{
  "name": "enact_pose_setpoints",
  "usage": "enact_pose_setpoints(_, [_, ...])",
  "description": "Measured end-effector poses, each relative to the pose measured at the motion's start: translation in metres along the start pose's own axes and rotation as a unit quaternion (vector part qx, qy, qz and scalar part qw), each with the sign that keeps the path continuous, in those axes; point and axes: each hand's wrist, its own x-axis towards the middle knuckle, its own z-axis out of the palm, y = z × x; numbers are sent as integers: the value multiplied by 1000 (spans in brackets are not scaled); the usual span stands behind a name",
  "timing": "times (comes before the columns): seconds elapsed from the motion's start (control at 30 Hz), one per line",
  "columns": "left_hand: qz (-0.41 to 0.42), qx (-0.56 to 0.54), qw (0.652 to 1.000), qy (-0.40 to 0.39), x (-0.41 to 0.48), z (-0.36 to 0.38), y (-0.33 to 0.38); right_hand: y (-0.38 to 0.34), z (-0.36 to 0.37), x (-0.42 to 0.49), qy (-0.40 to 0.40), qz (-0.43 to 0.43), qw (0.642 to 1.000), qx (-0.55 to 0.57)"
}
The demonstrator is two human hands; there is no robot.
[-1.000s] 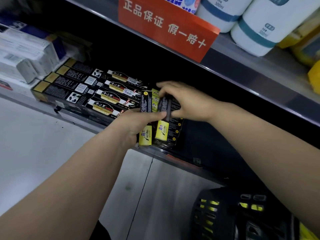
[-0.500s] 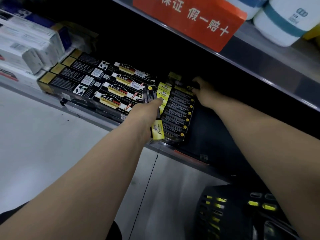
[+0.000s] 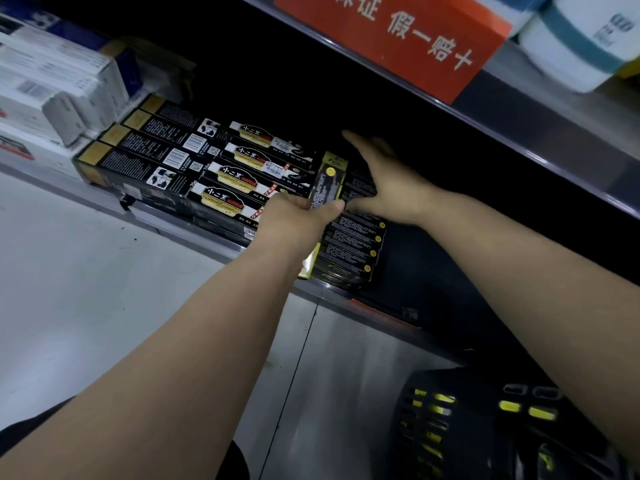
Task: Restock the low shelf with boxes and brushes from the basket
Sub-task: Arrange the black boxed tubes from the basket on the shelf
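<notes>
Pinches with the left hand (image 3: 294, 216) a slim black-and-yellow carded brush pack (image 3: 328, 178), with the thumb across its front and the fingers (image 3: 285, 199) curled at its left edge. Holds that brush pack nearly upright, tilted a little, on the low metal shelf (image 3: 207, 242), with its lower end hidden behind the wrist. Spreads the right hand (image 3: 388, 183) flat just right of the pack, with straight fingers (image 3: 356, 142) reaching into the dark back of the shelf and gripping nothing, and with the thumb tip close to the left thumb.

Under and just below the right-hand fingers, a flat stack of black brush packs (image 3: 353, 247) with yellow dots, at the front edge of the shelf. Just left of the left-hand fingers, rows of long black cardboard boxes (image 3: 149, 157) with gold ends. Farther left, well apart, white cardboard boxes (image 3: 52, 95).

Above the right-hand fingers, on the upper shelf edge, an orange-red sign (image 3: 398, 39) with white characters, and beside it white bottles (image 3: 585, 46) with teal bands. Well below the right-hand fingers, on the grey floor (image 3: 69, 289), a black plastic basket (image 3: 460, 420) with yellow showing through its slots, partly hidden by the right forearm.
</notes>
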Motion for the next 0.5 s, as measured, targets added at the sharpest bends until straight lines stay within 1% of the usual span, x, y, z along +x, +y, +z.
enact_pose_setpoints(0.07, [54,60,996,-39,-3,-3,2,-22,-10,-20,13,-121,992,-32])
enact_pose_setpoints(0.1, [79,92,990,-68,-6,-5,6,-28,-13,-29,19,-150,986,-74])
enact_pose_setpoints(0.13, [100,124,983,-95,-7,-8,9,-32,-16,-37,26,-149,981,-121])
enact_pose_setpoints(0.17, [119,153,975,-110,-7,-13,12,-33,-17,-46,31,-122,980,-152])
enact_pose_setpoints(0.2, [137,174,969,-110,-7,-20,15,-33,-17,-54,32,-72,984,-159])
enact_pose_setpoints(0.23, [151,183,967,-89,-7,-27,19,-32,-16,-61,27,-13,989,-145])
enact_pose_setpoints(0.27, [160,178,970,-52,-5,-35,21,-30,-12,-67,19,42,992,-118])
enact_pose_setpoints(0.33, [161,135,977,31,-2,-47,24,-25,1,-73,-9,109,992,-65])
enact_pose_setpoints(0.37, [156,115,979,59,-1,-50,23,-23,9,-74,-30,124,991,-49])
enact_pose_setpoints(0.4, [150,109,980,69,-1,-51,23,-21,17,-73,-52,130,989,-44])
enact_pose_setpoints(0.5, [136,124,982,40,-1,-48,19,-18,40,-69,-92,119,985,-86])
